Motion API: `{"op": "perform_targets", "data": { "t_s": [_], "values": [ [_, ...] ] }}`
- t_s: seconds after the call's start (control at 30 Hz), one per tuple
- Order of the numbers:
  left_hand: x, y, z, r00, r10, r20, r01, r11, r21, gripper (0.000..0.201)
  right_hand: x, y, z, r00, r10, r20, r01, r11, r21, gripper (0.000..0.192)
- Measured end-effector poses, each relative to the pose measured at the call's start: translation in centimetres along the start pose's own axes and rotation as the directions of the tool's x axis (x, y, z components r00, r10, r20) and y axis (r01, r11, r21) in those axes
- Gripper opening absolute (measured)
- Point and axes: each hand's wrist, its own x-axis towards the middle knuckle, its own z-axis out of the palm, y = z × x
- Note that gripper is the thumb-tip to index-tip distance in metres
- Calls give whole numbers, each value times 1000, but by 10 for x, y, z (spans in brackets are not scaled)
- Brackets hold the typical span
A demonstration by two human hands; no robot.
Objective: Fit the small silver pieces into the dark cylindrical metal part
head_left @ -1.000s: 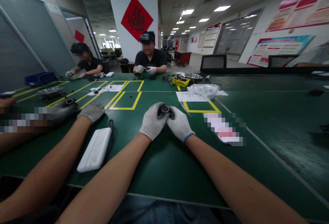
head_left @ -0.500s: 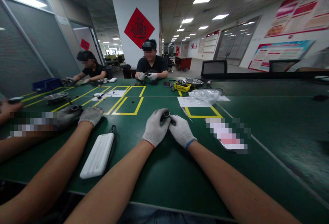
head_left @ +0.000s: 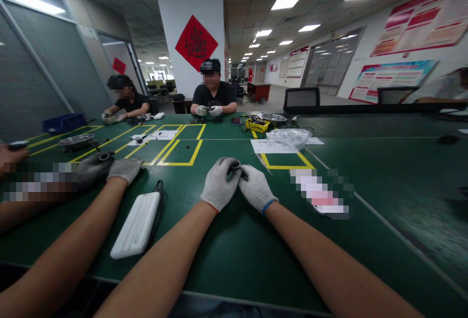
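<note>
My left hand [head_left: 219, 183] and my right hand [head_left: 256, 187], both in white knit gloves, meet above the green table [head_left: 234, 245] and grip a small round black part [head_left: 236, 165] between their fingertips. Most of the part is hidden by the fingers. A white flat box [head_left: 137, 224] with a black cord lies to the left of my left forearm.
A co-worker's gloved hands [head_left: 109, 168] hold a dark ring-shaped part at the left. Two people sit working at the far side. Yellow taped rectangles [head_left: 181, 153], a sheet of paper [head_left: 272, 146], a clear plastic bag [head_left: 290, 137] and a yellow tool [head_left: 258, 125] lie beyond my hands.
My fingers have closed further over the round part, hiding more of it. The view has tilted slightly upward.
</note>
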Motion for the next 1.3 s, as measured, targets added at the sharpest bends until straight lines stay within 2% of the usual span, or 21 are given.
{"op": "perform_targets", "data": {
  "t_s": [0.77, 1.3],
  "values": [
    [-2, -5, 5, 1000, -9, 11, 8, 997, 76, 18, 0, 2, 2, 999, -50, 22, 51, 997, -49, 22],
    [-2, -3, 4, 1000, -16, 13, 15, 997, 79, 18, 0, -3, 0, 1000, -28, 5, 29, 998, -62, 21]
  ]
}}
